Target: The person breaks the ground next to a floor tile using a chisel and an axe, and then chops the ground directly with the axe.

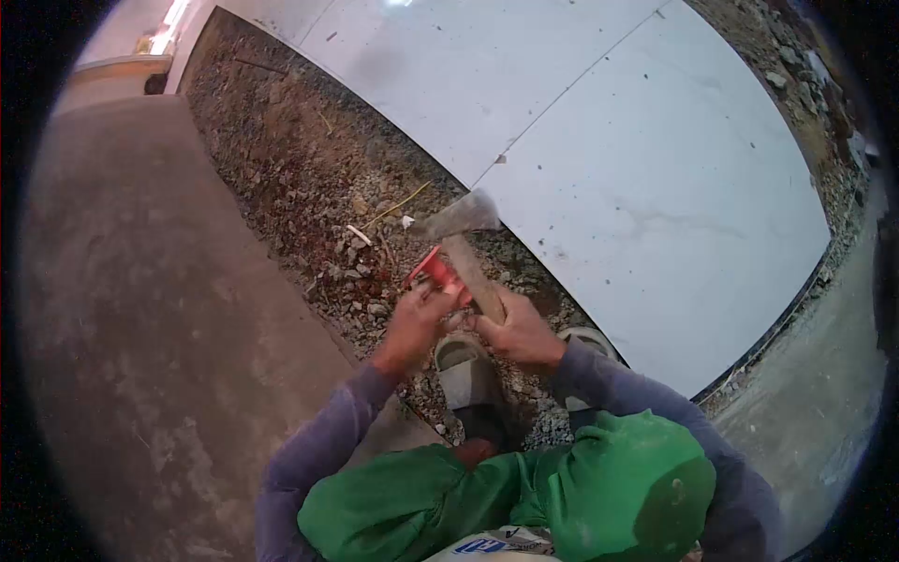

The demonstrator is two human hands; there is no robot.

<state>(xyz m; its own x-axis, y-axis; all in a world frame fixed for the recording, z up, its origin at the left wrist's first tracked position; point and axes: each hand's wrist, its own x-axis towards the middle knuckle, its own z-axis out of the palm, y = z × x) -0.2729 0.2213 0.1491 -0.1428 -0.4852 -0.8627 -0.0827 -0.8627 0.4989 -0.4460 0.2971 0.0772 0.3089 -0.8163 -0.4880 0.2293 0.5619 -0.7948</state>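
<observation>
In the head view my right hand is wrapped round the wooden handle of a hatchet. Its grey, wide-edged metal head points away from me and is slightly blurred. Close beside it, my left hand grips a small red object, which looks like plastic; its exact kind is unclear. The red object lies next to the hatchet handle, and I cannot tell whether they touch. Both hands are over the gravel strip, above my feet.
Large white floor tiles lie to the right, with crumbs scattered on them. A gravel and soil strip runs along their edge. Bare concrete spreads at left. A white stick and a yellow strand lie on the gravel. My sandal stands below.
</observation>
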